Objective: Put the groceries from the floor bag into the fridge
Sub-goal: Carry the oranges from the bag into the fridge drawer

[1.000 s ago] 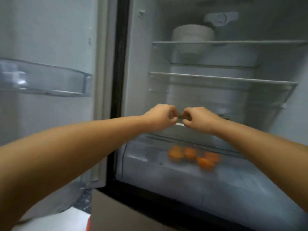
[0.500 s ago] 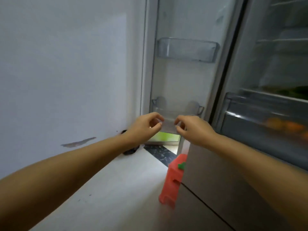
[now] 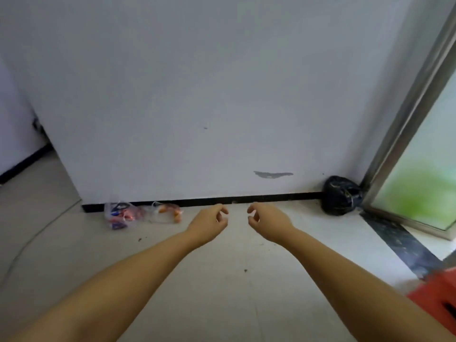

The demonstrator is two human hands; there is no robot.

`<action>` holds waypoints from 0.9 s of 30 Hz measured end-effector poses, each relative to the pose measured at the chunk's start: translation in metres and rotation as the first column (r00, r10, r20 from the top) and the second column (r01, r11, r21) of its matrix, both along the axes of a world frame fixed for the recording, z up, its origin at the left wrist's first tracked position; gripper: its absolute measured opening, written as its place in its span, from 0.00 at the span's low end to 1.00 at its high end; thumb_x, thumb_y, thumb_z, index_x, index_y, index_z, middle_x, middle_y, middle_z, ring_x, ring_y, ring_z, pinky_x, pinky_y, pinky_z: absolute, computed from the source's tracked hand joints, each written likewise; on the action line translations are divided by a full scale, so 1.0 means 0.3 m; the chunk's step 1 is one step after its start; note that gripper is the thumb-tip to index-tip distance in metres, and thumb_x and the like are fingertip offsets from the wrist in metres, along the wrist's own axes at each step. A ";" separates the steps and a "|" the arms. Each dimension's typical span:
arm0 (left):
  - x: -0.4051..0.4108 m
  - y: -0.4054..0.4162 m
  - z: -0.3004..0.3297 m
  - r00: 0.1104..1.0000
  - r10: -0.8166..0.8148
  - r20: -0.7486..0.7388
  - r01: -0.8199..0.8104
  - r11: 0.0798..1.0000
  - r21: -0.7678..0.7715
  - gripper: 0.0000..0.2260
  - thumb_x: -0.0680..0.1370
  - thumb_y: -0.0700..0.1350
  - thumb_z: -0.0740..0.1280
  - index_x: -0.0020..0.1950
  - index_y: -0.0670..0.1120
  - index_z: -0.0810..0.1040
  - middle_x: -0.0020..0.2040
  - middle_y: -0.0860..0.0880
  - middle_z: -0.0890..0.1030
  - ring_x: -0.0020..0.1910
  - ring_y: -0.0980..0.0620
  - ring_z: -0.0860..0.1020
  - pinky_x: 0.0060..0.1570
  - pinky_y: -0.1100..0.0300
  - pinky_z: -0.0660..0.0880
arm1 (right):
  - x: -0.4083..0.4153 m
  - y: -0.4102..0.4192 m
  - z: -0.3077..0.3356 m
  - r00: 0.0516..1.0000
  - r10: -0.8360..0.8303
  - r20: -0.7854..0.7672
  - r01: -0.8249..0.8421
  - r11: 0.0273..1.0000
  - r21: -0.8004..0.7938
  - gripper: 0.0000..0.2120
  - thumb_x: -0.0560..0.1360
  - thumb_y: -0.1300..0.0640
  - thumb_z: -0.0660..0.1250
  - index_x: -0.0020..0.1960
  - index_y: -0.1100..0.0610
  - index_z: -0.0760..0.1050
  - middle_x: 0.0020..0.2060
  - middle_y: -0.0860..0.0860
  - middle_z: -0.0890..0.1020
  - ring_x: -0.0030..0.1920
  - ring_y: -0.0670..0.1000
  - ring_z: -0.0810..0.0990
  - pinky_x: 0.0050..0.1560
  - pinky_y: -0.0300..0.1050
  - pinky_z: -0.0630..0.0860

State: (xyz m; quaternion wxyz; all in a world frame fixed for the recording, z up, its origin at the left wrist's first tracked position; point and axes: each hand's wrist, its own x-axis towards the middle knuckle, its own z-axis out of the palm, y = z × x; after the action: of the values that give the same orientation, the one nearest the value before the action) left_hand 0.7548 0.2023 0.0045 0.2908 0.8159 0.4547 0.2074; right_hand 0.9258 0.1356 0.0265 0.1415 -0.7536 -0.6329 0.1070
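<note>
So you've turned away from the fridge, bags are next

Okay, a second ago your hands were up at the fridge shelf, and now the fridge is out of the picture completely. You're facing the wall [image 3: 197, 95] and the floor [image 3: 222, 280] instead. My guess is that drop-off is done and you're heading back for more groceries.

Both hands are empty right now. Your left hand [image 3: 209, 224] and right hand [image 3: 267, 224] hang out in front of you with the fingers loosely curled, gripping nothing.

What you want is the clear plastic bag [image 3: 123, 214] on the floor against the wall, far left of your left hand and well apart from it. It has some red and blue packets inside, and something orange in the second bag [image 3: 165, 213] just to its right. A black bag [image 3: 341, 195] sits in the far right corner by the glass door [image 3: 419, 188], and a red stool [image 3: 439, 299] is near right.

You'll probably need to step left and crouch.
</note>
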 end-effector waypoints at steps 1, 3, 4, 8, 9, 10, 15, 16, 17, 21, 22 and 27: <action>-0.066 0.039 -0.037 0.999 0.038 -0.024 -0.039 0.999 -0.026 0.07 0.76 0.44 0.63 0.53 0.50 0.75 0.39 0.53 0.74 0.40 0.52 0.75 0.44 0.56 0.74 | -0.066 0.056 -0.038 0.999 0.035 -0.008 -0.036 0.999 -0.035 0.15 0.78 0.49 0.59 0.62 0.51 0.71 0.52 0.50 0.81 0.48 0.51 0.79 0.47 0.46 0.77; -0.173 0.106 -0.102 0.994 0.101 -0.052 -0.104 0.992 -0.068 0.08 0.76 0.43 0.63 0.55 0.48 0.75 0.39 0.53 0.74 0.40 0.51 0.74 0.44 0.57 0.73 | -0.161 0.155 -0.096 0.995 0.095 -0.014 -0.096 0.991 -0.098 0.15 0.78 0.49 0.58 0.63 0.52 0.71 0.54 0.51 0.80 0.51 0.52 0.79 0.50 0.47 0.77; -0.216 0.142 -0.131 0.990 0.130 -0.055 -0.135 0.987 -0.089 0.09 0.76 0.43 0.63 0.55 0.47 0.76 0.39 0.53 0.74 0.40 0.51 0.74 0.43 0.58 0.72 | -0.190 0.204 -0.120 0.993 0.118 -0.017 -0.119 0.985 -0.124 0.15 0.78 0.49 0.58 0.63 0.52 0.71 0.54 0.51 0.80 0.51 0.52 0.79 0.50 0.48 0.77; -0.323 0.318 -0.208 0.975 0.209 -0.072 -0.218 0.965 -0.146 0.10 0.76 0.43 0.63 0.56 0.46 0.76 0.37 0.55 0.72 0.38 0.53 0.73 0.39 0.61 0.69 | -0.241 0.428 -0.190 0.983 0.182 -0.028 -0.184 0.959 -0.214 0.16 0.79 0.50 0.58 0.64 0.53 0.71 0.55 0.52 0.80 0.50 0.52 0.79 0.51 0.48 0.77; -0.336 0.373 -0.216 0.973 0.219 -0.073 -0.227 0.962 -0.154 0.10 0.76 0.43 0.63 0.56 0.46 0.76 0.37 0.56 0.72 0.38 0.53 0.73 0.38 0.61 0.69 | -0.243 0.494 -0.198 0.981 0.192 -0.033 -0.195 0.955 -0.222 0.15 0.79 0.50 0.58 0.64 0.53 0.71 0.55 0.53 0.80 0.50 0.53 0.79 0.51 0.48 0.77; -0.344 0.430 -0.219 0.971 0.231 -0.067 -0.239 0.958 -0.162 0.10 0.76 0.42 0.63 0.56 0.46 0.76 0.37 0.56 0.72 0.38 0.53 0.73 0.38 0.61 0.68 | -0.243 0.563 -0.205 0.979 0.202 -0.042 -0.206 0.953 -0.224 0.15 0.79 0.51 0.58 0.63 0.54 0.71 0.55 0.53 0.80 0.51 0.53 0.79 0.52 0.48 0.77; -0.345 0.723 -0.210 0.942 0.335 -0.032 -0.336 0.929 -0.153 0.11 0.77 0.41 0.62 0.58 0.45 0.76 0.43 0.51 0.74 0.41 0.53 0.73 0.41 0.63 0.66 | -0.260 0.913 -0.208 0.957 0.281 -0.070 -0.290 0.925 -0.244 0.14 0.78 0.51 0.58 0.62 0.53 0.73 0.54 0.52 0.81 0.49 0.53 0.80 0.52 0.49 0.78; -0.343 0.778 -0.208 0.939 0.342 -0.033 -0.343 0.926 -0.156 0.11 0.77 0.41 0.62 0.58 0.45 0.76 0.43 0.51 0.74 0.41 0.53 0.73 0.41 0.64 0.66 | -0.264 0.979 -0.209 0.950 0.304 -0.070 -0.312 0.917 -0.250 0.14 0.78 0.51 0.58 0.61 0.53 0.73 0.54 0.52 0.81 0.48 0.53 0.80 0.52 0.49 0.78; -0.343 0.829 -0.211 0.935 0.353 -0.029 -0.353 0.923 -0.157 0.11 0.77 0.41 0.62 0.58 0.45 0.76 0.43 0.50 0.74 0.41 0.52 0.72 0.41 0.63 0.67 | -0.269 1.039 -0.210 0.942 0.326 -0.073 -0.334 0.907 -0.257 0.14 0.78 0.51 0.58 0.61 0.53 0.73 0.53 0.52 0.80 0.47 0.53 0.80 0.52 0.49 0.78; -0.372 0.977 -0.236 0.927 0.374 -0.038 -0.374 0.905 -0.201 0.09 0.77 0.43 0.62 0.56 0.44 0.77 0.41 0.49 0.74 0.41 0.51 0.73 0.44 0.59 0.71 | -0.293 1.264 -0.231 0.917 0.388 -0.086 -0.394 0.859 -0.326 0.12 0.78 0.52 0.59 0.59 0.54 0.74 0.51 0.54 0.81 0.45 0.53 0.81 0.50 0.49 0.79; -0.393 1.020 -0.246 0.932 0.356 -0.063 -0.361 0.909 -0.206 0.09 0.78 0.43 0.62 0.55 0.44 0.76 0.41 0.49 0.75 0.42 0.51 0.74 0.44 0.57 0.72 | -0.305 1.325 -0.237 0.911 0.404 -0.083 -0.406 0.847 -0.344 0.12 0.78 0.52 0.59 0.59 0.55 0.74 0.52 0.54 0.81 0.45 0.53 0.80 0.50 0.48 0.78; -0.555 1.334 -0.314 0.922 0.364 -0.134 -0.387 0.891 -0.238 0.09 0.77 0.42 0.62 0.56 0.45 0.76 0.44 0.49 0.77 0.44 0.49 0.77 0.46 0.55 0.75 | -0.437 1.616 -0.279 0.878 0.468 -0.097 -0.469 0.804 -0.365 0.14 0.79 0.55 0.59 0.63 0.57 0.72 0.54 0.57 0.81 0.48 0.56 0.80 0.50 0.47 0.75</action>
State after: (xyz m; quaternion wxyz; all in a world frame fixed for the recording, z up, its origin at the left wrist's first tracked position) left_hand 0.5882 0.6025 -0.0898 0.3298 0.6755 0.6390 0.1629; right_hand 0.7947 0.6205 -0.0573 -0.0363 -0.5866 -0.7664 0.2593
